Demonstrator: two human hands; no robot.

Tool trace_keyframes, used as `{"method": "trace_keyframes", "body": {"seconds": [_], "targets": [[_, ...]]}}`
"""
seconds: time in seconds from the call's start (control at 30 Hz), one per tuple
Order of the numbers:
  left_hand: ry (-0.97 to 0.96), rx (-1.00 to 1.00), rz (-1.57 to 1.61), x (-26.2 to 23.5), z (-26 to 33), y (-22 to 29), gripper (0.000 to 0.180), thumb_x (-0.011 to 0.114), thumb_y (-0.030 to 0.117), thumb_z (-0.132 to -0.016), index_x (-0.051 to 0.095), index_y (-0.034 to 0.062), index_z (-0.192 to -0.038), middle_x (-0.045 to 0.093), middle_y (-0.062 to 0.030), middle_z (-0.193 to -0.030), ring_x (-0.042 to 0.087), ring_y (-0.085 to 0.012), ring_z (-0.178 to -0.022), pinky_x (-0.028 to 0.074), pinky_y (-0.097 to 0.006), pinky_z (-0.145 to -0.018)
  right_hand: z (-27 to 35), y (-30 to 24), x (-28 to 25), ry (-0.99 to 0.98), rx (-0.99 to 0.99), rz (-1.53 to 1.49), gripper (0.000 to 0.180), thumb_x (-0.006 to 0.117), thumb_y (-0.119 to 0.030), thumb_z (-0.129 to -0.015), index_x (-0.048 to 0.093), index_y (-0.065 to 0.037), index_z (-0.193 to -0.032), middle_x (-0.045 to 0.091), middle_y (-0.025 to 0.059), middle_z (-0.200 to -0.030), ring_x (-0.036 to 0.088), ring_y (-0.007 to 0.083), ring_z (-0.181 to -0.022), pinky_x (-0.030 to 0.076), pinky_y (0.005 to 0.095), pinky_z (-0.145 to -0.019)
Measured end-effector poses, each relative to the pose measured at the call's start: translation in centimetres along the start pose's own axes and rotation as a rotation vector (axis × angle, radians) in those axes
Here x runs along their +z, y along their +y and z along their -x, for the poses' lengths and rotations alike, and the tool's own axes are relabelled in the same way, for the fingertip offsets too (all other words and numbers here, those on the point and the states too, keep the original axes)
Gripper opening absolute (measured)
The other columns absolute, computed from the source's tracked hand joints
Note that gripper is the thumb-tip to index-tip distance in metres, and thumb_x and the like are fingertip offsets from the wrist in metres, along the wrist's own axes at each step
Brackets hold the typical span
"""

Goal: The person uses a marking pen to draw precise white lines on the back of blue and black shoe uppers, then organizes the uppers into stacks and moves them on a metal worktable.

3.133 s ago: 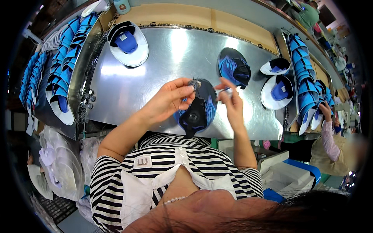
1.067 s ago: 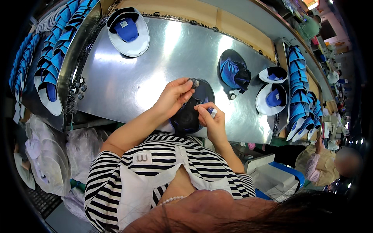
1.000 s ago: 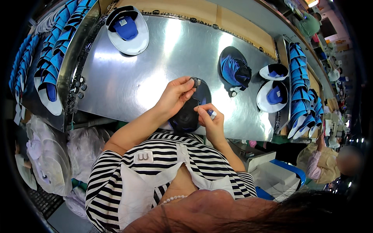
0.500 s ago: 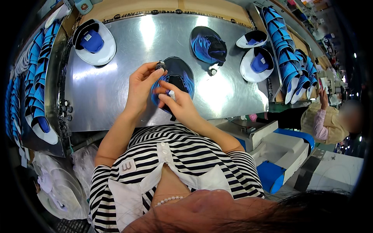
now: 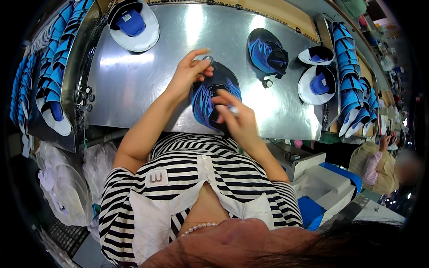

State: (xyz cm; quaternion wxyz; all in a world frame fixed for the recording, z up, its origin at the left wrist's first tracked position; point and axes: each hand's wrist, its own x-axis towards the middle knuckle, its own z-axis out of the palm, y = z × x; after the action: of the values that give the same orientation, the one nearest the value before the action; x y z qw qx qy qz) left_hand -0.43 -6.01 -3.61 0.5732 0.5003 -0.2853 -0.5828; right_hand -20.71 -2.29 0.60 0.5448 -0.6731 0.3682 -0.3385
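Observation:
A blue-and-black patterned shoe upper (image 5: pixel 203 102) lies on the metal table in front of me, partly covered by my hands. Above its far end, my left hand (image 5: pixel 190 73) pinches a small round dark-and-silver piece (image 5: pixel 208 59) between thumb and fingers, index finger raised. Over the upper's right side is my right hand (image 5: pixel 239 116), blurred by motion, with a small white-and-purple piece (image 5: pixel 233 110) showing between its fingers; its kind is unclear. A second patterned upper (image 5: pixel 263 53) rests to the right, with a small round dark-and-white piece (image 5: pixel 268 83) below it.
A white-lined upper (image 5: pixel 152 38) lies far left; two more (image 5: pixel 304 91) lie right. Stacks of blue uppers line the left side (image 5: pixel 58 67) and right side (image 5: pixel 348 67). Several small round pieces (image 5: pixel 87 96) sit by the table's left edge. A person (image 5: pixel 373 161) is at right.
My hands have drawn apart: the right has moved rightward from the left across the upper. The whole view has shifted, so the table sits higher and further right.

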Motion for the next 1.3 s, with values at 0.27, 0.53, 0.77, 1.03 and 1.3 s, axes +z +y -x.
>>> {"method": "trace_keyframes", "body": {"seconds": [0.27,0.53,0.77,1.03,1.3], "targets": [[-0.320,0.338,-0.332,0.7,6.2,-2.5,0.029,0.066,0.006,-0.087,0.063,0.0014,-0.116,0.058,-0.0084,-0.117,0.054,-0.0169,-0.111,0.041,-0.031,-0.099,-0.2,0.2,-6.3,-0.339,-0.408,0.749,0.058,0.069,0.008,-0.064,0.059,-0.004,-0.120,0.059,0.0111,-0.120,0.059,0.0279,-0.102,0.055,0.0343,-0.074],[-0.280,0.393,-0.377,0.3,6.0,-3.4,0.025,0.067,0.009,-0.085,0.065,0.0007,-0.109,0.056,-0.0091,-0.121,0.050,-0.0192,-0.118,0.039,-0.032,-0.103,-2.6,1.2,-5.5,-0.376,-0.627,0.911,0.050,0.075,-0.005,-0.052,0.063,-0.009,-0.101,0.064,0.0023,-0.105,0.061,0.0243,-0.092,0.054,0.0337,-0.069],[-0.200,0.106,-0.056,0.8,6.0,-4.2,0.018,0.062,0.015,-0.093,0.066,-0.0007,-0.101,0.056,-0.0079,-0.121,0.052,-0.0153,-0.111,0.040,-0.030,-0.099,-2.2,4.0,-3.3,-0.031,-0.682,0.830,0.035,0.074,-0.006,-0.051,0.060,-0.009,-0.083,0.064,0.0014,-0.087,0.061,0.0246,-0.081,0.051,0.0336,-0.059],[-0.081,0.170,-0.268,2.6,5.8,-4.8,0.014,0.065,0.016,-0.092,0.065,0.0032,-0.088,0.061,-0.0046,-0.103,0.054,-0.0155,-0.099,0.040,-0.029,-0.091,-1.7,6.6,-2.3,0.153,-0.730,0.698,0.033,0.074,-0.002,-0.053,0.059,-0.006,-0.082,0.065,0.0072,-0.085,0.060,0.0285,-0.076,0.049,0.0357,-0.060],[-0.263,0.518,-0.721,0.5,5.5,-4.0,0.025,0.064,0.024,-0.090,0.060,0.0035,-0.104,0.061,-0.0102,-0.106,0.055,-0.0266,-0.101,0.043,-0.036,-0.089,-1.9,4.6,-1.7,0.163,-0.592,0.673,0.043,0.075,-0.001,-0.057,0.068,-0.006,-0.099,0.069,0.0059,-0.097,0.059,0.0271,-0.083,0.050,0.0343,-0.069]]}}
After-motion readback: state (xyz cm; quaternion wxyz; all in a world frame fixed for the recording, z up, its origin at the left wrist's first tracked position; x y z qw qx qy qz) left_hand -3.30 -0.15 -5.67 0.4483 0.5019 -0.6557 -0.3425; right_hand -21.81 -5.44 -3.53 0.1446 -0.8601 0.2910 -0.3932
